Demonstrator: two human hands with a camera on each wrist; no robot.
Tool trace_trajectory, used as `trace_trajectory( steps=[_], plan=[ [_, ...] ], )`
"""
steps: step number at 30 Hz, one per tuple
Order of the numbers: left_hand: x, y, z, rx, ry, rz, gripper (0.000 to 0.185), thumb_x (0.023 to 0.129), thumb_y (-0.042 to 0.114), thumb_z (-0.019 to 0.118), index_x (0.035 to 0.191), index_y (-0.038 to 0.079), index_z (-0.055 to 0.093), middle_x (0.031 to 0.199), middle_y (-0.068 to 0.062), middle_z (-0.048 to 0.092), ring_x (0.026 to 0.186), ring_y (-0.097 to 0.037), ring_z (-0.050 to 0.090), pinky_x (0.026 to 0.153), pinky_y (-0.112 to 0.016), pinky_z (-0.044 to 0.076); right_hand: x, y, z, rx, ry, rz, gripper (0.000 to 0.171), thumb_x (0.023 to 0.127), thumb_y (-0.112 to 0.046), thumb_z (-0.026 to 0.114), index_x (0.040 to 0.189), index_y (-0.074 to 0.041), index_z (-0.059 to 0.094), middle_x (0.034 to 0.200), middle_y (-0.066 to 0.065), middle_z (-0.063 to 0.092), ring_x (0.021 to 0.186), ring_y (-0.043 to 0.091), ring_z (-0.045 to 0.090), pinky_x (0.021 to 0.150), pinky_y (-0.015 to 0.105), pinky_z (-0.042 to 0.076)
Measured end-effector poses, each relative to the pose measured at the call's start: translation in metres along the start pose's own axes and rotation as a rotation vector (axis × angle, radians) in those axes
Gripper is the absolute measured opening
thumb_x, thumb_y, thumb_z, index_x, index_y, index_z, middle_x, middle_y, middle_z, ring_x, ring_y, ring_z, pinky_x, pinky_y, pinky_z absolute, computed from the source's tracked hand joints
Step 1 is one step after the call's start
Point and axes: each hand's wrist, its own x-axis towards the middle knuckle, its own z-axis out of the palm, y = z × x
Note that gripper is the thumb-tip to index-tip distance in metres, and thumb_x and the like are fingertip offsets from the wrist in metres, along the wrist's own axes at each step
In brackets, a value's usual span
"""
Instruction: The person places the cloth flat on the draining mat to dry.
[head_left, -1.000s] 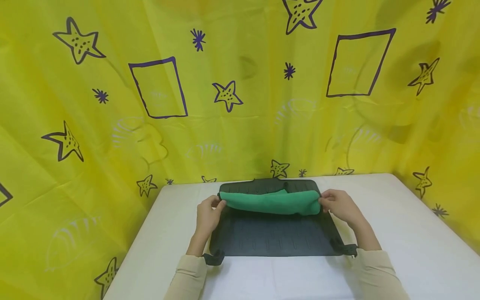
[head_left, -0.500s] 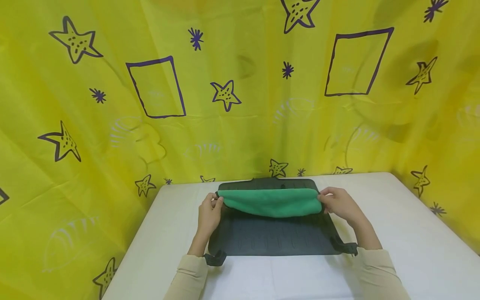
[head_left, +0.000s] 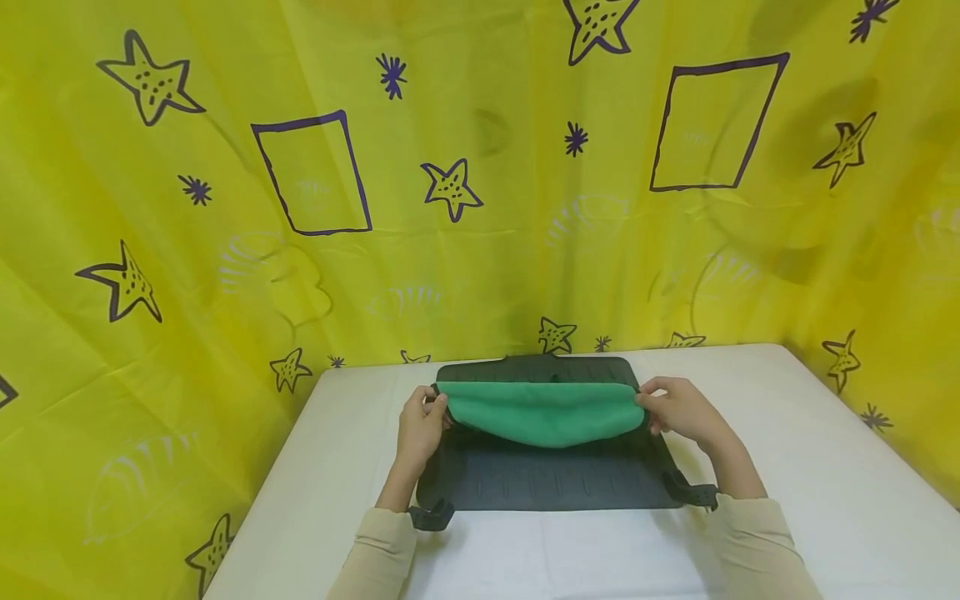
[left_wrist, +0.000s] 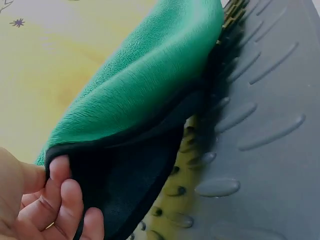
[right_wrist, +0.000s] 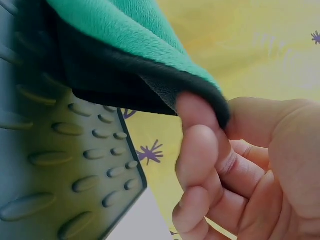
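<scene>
A green plush cloth point(head_left: 547, 412) with a black border and dark underside is stretched between my two hands, above a dark grey board point(head_left: 547, 487). My left hand point(head_left: 418, 427) pinches its left corner between thumb and fingers; in the left wrist view the black edging point(left_wrist: 135, 132) runs from that pinch. At the opposite corner, my right hand point(head_left: 684, 410) pinches the cloth the same way, thumb on the green side. The cloth's middle sags toward me in a curve. It hides the middle band of the board, which has raised oval ridges point(left_wrist: 272, 135).
The board lies on a white table point(head_left: 360, 433), its far edge close to a yellow curtain point(head_left: 480, 275) printed with stars and squares. Dark mounts point(head_left: 432, 515) sit at both wrists, over beige sleeves point(head_left: 378, 542).
The cloth's near part has dropped and spread, from a rolled shape to a wider hanging curve, covering more of the board. Both hands keep their pinch and have hardly moved.
</scene>
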Motion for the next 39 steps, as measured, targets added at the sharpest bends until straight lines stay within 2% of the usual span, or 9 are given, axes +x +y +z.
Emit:
trace_trajectory(
  steps=[5,9,14,18,22,25,29,34,39],
  plan=[
    [0.002,0.003,-0.002,-0.082,-0.003,-0.023,0.012,0.103,0.008,0.055,0.108,-0.003,0.058,0.062,-0.004,0.063,0.061,-0.012,0.06,0.065,-0.025,0.052,-0.001,0.0,-0.003,-0.002,0.002,0.007,0.028,0.102,-0.016,0.057,0.116,0.008,0.063,0.063,0.002,0.061,0.06,0.021,0.062,0.06,0.032,0.051],
    [0.001,0.004,-0.004,-0.072,-0.026,-0.059,0.016,0.102,0.011,0.057,0.108,-0.003,0.06,0.062,-0.003,0.064,0.06,-0.012,0.06,0.063,-0.026,0.051,-0.002,0.001,-0.005,-0.017,-0.051,0.016,0.026,0.102,-0.014,0.057,0.114,0.008,0.063,0.065,0.003,0.064,0.059,0.02,0.062,0.059,0.032,0.051],
    [0.0,-0.002,-0.005,0.051,-0.057,-0.075,0.023,0.101,0.02,0.061,0.103,-0.001,0.07,0.071,-0.004,0.065,0.063,-0.013,0.058,0.06,-0.026,0.049,-0.005,0.005,-0.004,-0.036,-0.183,0.019,0.019,0.1,-0.011,0.057,0.106,0.006,0.065,0.068,0.004,0.066,0.061,0.017,0.061,0.059,0.031,0.051],
    [-0.001,-0.006,-0.005,0.185,-0.088,-0.043,0.027,0.1,0.027,0.063,0.098,0.003,0.076,0.079,-0.005,0.065,0.073,-0.017,0.056,0.063,-0.029,0.045,-0.008,0.009,-0.001,-0.056,-0.315,-0.01,0.014,0.098,-0.009,0.06,0.088,0.001,0.063,0.07,0.005,0.063,0.063,0.018,0.059,0.059,0.032,0.051],
    [-0.005,-0.008,-0.004,0.307,-0.161,-0.014,0.027,0.098,0.029,0.066,0.097,0.004,0.075,0.081,-0.005,0.067,0.073,-0.018,0.057,0.063,-0.03,0.045,-0.008,0.012,0.002,-0.09,-0.385,-0.035,0.017,0.095,-0.009,0.063,0.08,-0.002,0.06,0.07,0.004,0.06,0.064,0.018,0.058,0.059,0.031,0.051],
    [-0.01,-0.007,0.0,0.394,-0.227,0.005,0.027,0.095,0.031,0.07,0.094,0.004,0.074,0.079,-0.003,0.066,0.07,-0.016,0.056,0.06,-0.029,0.044,-0.007,0.014,0.004,-0.105,-0.393,-0.041,0.017,0.094,-0.009,0.064,0.079,-0.003,0.059,0.069,0.003,0.058,0.063,0.018,0.058,0.059,0.031,0.05],
    [-0.015,-0.004,0.004,0.453,-0.287,0.031,0.026,0.092,0.028,0.074,0.082,0.005,0.071,0.068,0.0,0.059,0.064,-0.014,0.052,0.055,-0.027,0.04,-0.007,0.014,0.003,-0.116,-0.379,-0.035,0.018,0.094,-0.011,0.064,0.078,-0.004,0.059,0.069,0.003,0.058,0.063,0.018,0.058,0.059,0.031,0.05],
    [-0.013,-0.001,-0.001,0.436,-0.314,0.046,0.024,0.093,0.024,0.071,0.076,0.006,0.07,0.063,0.004,0.051,0.06,-0.013,0.047,0.054,-0.026,0.038,-0.008,0.011,-0.001,-0.126,-0.366,-0.064,0.017,0.095,-0.011,0.063,0.08,-0.004,0.061,0.071,0.003,0.058,0.065,0.019,0.059,0.062,0.032,0.051],
    [-0.009,0.007,-0.022,0.387,-0.378,0.043,0.027,0.095,0.024,0.069,0.076,0.005,0.069,0.062,0.004,0.046,0.059,-0.013,0.042,0.055,-0.027,0.035,-0.008,0.007,-0.007,-0.111,-0.355,-0.111,0.016,0.095,-0.011,0.061,0.082,-0.003,0.062,0.074,0.004,0.06,0.069,0.021,0.059,0.063,0.032,0.049]
  ],
)
